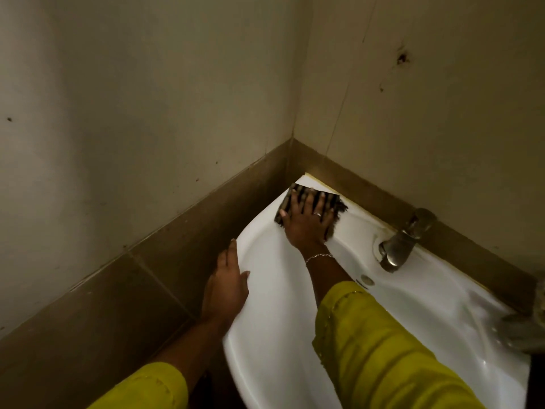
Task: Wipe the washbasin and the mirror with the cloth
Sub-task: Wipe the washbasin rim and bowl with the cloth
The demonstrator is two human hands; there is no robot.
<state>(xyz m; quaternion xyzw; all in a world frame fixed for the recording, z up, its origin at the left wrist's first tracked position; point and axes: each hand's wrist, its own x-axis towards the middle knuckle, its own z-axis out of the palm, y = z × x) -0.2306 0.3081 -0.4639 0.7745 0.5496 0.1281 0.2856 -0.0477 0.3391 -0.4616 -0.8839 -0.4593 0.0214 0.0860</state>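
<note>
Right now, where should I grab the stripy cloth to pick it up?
Pinch the frayed edge of the cloth poking out beside the right hand, coming from the tap side. It lies flat on the washbasin corner, with walls close behind.

The tap obstructs the rim; the washbasin bowl lies open.

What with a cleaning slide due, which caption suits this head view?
Wiping: right hand presses striped cloth onto white washbasin near the wall corner, left hand on its rim.
</note>
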